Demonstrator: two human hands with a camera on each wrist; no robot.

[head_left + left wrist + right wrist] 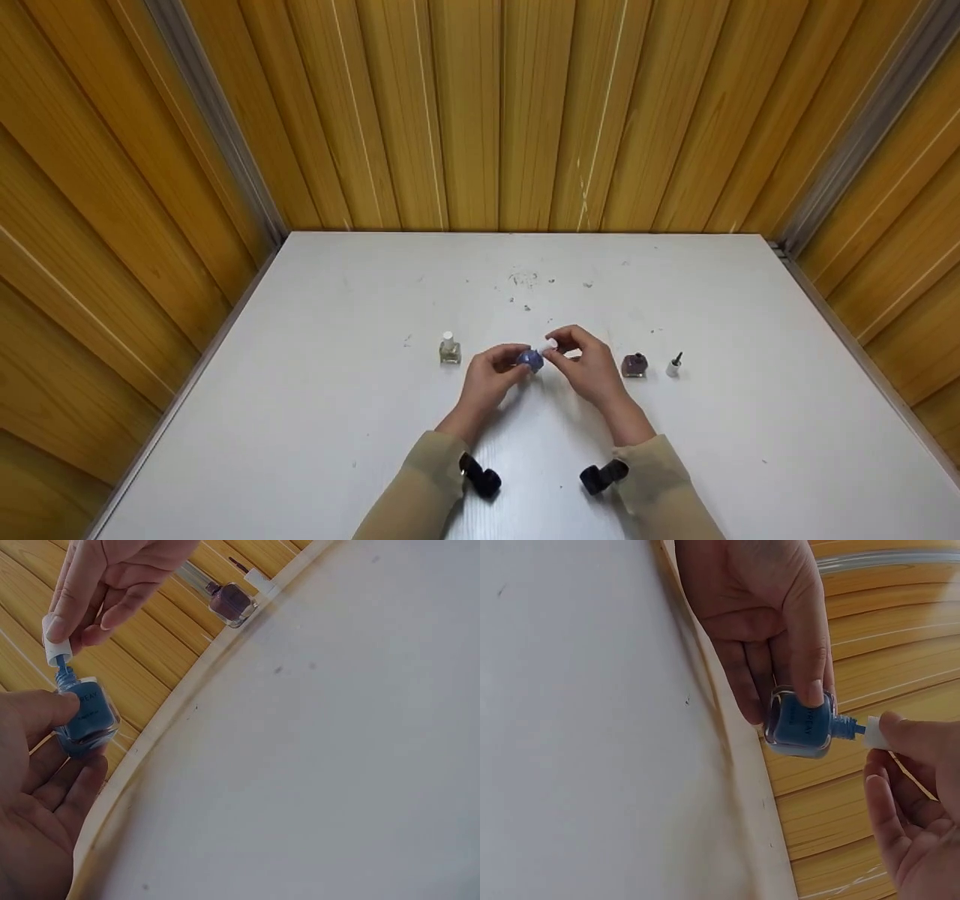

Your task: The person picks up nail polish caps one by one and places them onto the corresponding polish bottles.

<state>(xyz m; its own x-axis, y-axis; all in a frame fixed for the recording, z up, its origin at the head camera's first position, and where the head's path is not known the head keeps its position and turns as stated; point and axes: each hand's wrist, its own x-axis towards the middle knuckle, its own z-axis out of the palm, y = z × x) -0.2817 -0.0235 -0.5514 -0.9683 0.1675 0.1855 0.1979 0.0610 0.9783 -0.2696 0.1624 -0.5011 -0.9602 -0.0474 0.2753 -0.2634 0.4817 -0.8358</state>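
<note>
My left hand [490, 377] grips a blue nail polish bottle [94, 711] between thumb and fingers, its neck tilted toward the right hand. With thumb and fingertips, my right hand [592, 369] pinches the white brush cap [875, 733]. The cap stands slightly apart from the threaded neck, and a short blue-coated stretch of the brush stem shows between them in both wrist views. The rest of the brush is hidden inside the bottle.
A clear nail polish bottle [450, 350] with its white cap on stands left of the hands. To the right are an uncapped dark purple bottle [634, 366] and a white brush cap [673, 368] standing brush upward. Wood-patterned walls [465, 112] border the white table [300, 420].
</note>
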